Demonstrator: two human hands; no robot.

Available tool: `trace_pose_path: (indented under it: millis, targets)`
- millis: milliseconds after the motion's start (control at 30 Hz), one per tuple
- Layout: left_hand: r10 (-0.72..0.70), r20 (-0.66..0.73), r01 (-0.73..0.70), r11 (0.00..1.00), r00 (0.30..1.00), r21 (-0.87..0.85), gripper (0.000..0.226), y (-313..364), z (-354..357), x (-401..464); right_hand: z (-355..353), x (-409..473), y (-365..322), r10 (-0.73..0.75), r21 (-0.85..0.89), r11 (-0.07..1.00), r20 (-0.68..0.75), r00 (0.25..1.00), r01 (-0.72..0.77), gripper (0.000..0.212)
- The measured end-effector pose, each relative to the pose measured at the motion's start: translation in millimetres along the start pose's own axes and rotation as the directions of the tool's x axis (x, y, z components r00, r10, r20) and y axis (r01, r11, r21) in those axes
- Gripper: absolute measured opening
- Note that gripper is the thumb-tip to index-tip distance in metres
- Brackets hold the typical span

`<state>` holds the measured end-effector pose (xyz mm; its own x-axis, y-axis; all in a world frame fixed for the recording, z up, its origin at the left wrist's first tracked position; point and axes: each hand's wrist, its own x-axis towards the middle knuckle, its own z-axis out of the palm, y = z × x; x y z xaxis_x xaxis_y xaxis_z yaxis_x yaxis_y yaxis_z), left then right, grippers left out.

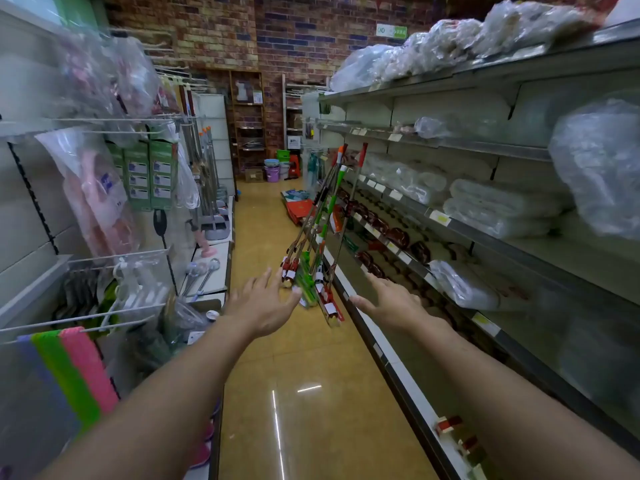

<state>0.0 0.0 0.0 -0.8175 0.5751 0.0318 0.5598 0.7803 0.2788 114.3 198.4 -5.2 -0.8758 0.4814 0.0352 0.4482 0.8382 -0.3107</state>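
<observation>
We are holding our left hand (265, 304) out ahead over the glossy tan tiled floor (311, 393), fingers straight and spread wide, gripping nothing. Its fingertips are lining up with the lower end of the bundle of long steel-poled mops with red and green heads (322, 230), though we cannot tell whether they are touching it.

The bundle is standing just ahead of us, between the two hands. Its heads are resting on the floor and its poles are running up, away from us and to the right, their coloured tips leaning on the edge of the grey metal shop shelving (408, 252).

Our right hand (388, 303) is hovering just right of the heads, equally open and empty, thumb out and forefinger pointing ahead along the shelving's base. We are judging the left hand to be the nearer one to the heads, while the right is lying nearer to where the poles are leaning.
</observation>
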Motion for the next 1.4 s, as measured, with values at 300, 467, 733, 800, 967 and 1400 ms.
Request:
trace_pose_path:
  millis: [300, 467, 733, 800, 967, 1400]
  targets:
    - [-0.026, 0.034, 0.026, 1.000, 0.999, 0.018, 0.076, -16.4, 15.1, 105.3, 11.5, 110.8, -4.1, -0.024, -0.092, 0.995, 0.035, 0.999, 0.027, 0.069]
    - [-0.047, -0.016, 0.047, 0.999, 0.999, -0.009, 0.077, -13.8, 12.3, 200.2, 6.8, 210.5, 1.8, -0.056, -0.119, 0.991, 0.023, 0.998, 0.058, 0.069]
    - [-0.045, -0.150, 0.044, 0.999, 0.988, -0.012, 0.079, -3.0, -9.1, 353.6, -11.9, 378.3, 3.6, -0.118, -0.121, 0.986, -0.032, 0.992, 0.114, 0.076]
    - [-0.062, -0.146, 0.064, 0.998, 0.987, 0.012, 0.081, -8.6, -7.0, 385.2, -8.6, 408.0, 3.8, -0.131, -0.141, 0.982, -0.033, 0.991, 0.125, 0.076]
    - [-0.079, -0.120, 0.086, 0.995, 0.990, 0.048, 0.081, -28.0, 0.8, 469.9, 1.0, 491.1, -0.3, -0.136, -0.137, 0.982, -0.045, 0.990, 0.128, 0.077]
    - [0.043, -0.139, -0.028, 0.994, 0.989, 0.110, 0.081, -100.3, -30.8, 715.7, 16.0, 721.6, -56.6, -0.105, -0.214, 0.974, -0.133, 0.986, 0.075, 0.070]
